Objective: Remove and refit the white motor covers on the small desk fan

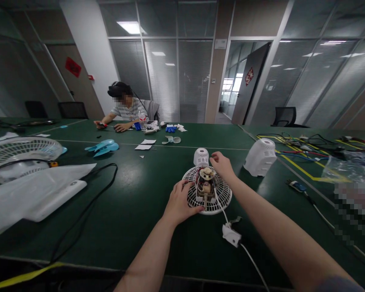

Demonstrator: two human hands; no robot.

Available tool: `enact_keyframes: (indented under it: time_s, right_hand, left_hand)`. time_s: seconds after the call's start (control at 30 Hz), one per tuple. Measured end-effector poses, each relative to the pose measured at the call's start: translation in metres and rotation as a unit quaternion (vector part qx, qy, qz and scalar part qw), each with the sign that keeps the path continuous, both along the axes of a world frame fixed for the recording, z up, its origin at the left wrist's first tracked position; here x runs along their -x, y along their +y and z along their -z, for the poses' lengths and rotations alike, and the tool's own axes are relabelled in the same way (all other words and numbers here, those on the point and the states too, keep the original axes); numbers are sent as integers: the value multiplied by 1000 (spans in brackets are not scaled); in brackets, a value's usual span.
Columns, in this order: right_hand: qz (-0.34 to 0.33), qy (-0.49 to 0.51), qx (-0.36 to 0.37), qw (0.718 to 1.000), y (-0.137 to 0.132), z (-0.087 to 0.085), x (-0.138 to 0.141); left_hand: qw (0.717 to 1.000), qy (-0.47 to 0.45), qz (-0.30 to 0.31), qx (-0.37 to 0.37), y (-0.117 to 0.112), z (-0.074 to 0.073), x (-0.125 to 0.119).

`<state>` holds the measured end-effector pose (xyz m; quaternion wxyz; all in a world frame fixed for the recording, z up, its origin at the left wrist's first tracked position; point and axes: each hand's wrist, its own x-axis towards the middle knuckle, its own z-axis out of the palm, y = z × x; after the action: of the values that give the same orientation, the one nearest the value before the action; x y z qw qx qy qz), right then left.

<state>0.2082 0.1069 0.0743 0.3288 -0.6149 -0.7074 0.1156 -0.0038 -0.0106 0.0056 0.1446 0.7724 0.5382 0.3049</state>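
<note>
You are steadying the grille (224,192) with your left hand (179,205), your right hand (222,165) hanging by the cap (201,157).
The grille is lying on the surface (134,198), motor (206,186) facing up, cap standing just behind. Your left fingers are holding its left side, half-spread; your right fingers are curling nearly closed, but whether they are gripping the cap, I cannot tell. Best be pressing the rim only, sparing the motor and leaving the cord (221,204) slack. The box (231,235) is lying towards the near edge; the housing (259,158) is limiting your right, wider room lying left.
</note>
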Motion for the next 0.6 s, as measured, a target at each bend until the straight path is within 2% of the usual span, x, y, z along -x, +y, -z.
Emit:
enact_keyframes:
  time_s: [0.1, 0.23, 0.4, 0.5, 0.6]
  right_hand:
    - [20, 3, 43, 999, 38, 8, 17]
    - [32, -2, 106, 994, 62, 23, 34]
    - [34, 6, 122, 992, 65, 29, 34]
    - [55, 32, 100, 993, 57, 22, 25]
    - [68, 67, 42, 995, 41, 10, 12]
  left_hand:
    - [1000, -1, -3, -3, 1, 1, 0]
    - [1000, -1, -7, -2, 4, 1, 1]
    - [1000, -12, -7, -5, 6, 0, 1]
    - [1000, -20, 0, -21, 5, 0, 1]
    - [1000, -19, 1, -25, 4, 1, 1]
